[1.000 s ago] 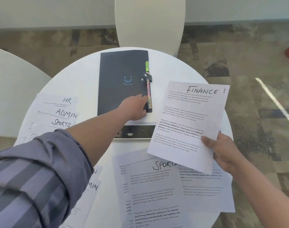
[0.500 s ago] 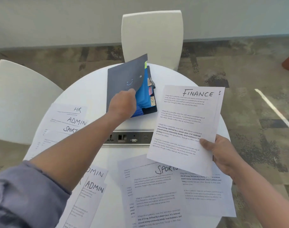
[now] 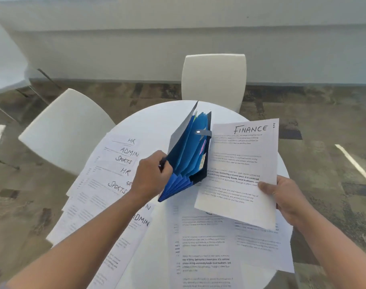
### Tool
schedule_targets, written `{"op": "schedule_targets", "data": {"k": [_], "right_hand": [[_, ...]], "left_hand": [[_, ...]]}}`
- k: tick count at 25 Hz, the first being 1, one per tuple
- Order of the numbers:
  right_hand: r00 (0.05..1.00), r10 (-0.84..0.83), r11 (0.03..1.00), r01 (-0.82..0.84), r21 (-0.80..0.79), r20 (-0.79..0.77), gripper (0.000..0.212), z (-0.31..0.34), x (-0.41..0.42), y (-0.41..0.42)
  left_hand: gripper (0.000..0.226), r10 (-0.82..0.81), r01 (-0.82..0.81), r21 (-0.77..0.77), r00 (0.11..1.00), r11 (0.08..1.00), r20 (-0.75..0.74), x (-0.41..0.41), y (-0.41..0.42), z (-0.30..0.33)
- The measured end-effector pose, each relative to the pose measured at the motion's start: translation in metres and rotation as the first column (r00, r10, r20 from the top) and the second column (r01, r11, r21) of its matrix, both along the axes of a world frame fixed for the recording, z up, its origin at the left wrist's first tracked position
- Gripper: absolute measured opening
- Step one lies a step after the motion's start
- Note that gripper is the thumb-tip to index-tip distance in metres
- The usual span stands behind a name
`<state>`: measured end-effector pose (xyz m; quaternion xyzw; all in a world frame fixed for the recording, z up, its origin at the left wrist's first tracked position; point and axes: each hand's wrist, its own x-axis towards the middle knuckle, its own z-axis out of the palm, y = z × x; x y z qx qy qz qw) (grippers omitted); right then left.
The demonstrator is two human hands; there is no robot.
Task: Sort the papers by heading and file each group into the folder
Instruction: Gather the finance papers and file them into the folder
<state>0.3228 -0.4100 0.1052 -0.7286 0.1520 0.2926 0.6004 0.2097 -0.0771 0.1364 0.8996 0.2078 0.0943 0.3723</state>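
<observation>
A dark expanding folder (image 3: 189, 155) with blue accordion pockets stands open and tilted near the middle of the round white table (image 3: 157, 119). My left hand (image 3: 151, 176) grips its lower left corner and holds the front cover up. My right hand (image 3: 282, 197) pinches a thin stack of sheets headed FINANCE (image 3: 240, 170) just to the right of the folder, and the stack's left edge touches the folder's back cover. Papers headed HR, ADMIN and SPORTS (image 3: 115, 163) lie fanned on the table's left. More printed sheets (image 3: 209, 247) lie in front.
A white chair (image 3: 214, 80) stands behind the table and another white chair (image 3: 67, 128) at its left. Another table's edge (image 3: 5, 65) shows at far left. Patterned floor lies all around the table.
My left hand lifted the folder's cover and raised the folder off the table, so its blue pockets fan open. The FINANCE sheets stayed in my right hand, now next to the folder.
</observation>
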Motion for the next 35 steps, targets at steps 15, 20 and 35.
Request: {"op": "schedule_targets", "data": {"k": [15, 20, 35], "right_hand": [[0.993, 0.108, 0.975, -0.094, -0.199, 0.056, 0.021, 0.013, -0.099, 0.049], [0.992, 0.093, 0.966, -0.068, -0.249, 0.090, 0.024, 0.012, -0.128, 0.065], [0.994, -0.032, 0.970, 0.057, -0.235, 0.107, 0.025, 0.021, -0.171, 0.064]], "left_hand": [[0.077, -0.254, 0.151, -0.325, 0.919, 0.934, -0.303, -0.140, -0.004, -0.007], [0.064, -0.255, 0.171, -0.291, 0.925, 0.941, -0.281, -0.145, 0.004, -0.016], [0.023, -0.127, 0.097, -0.122, 0.955, 0.988, -0.267, -0.125, -0.029, -0.006]]}}
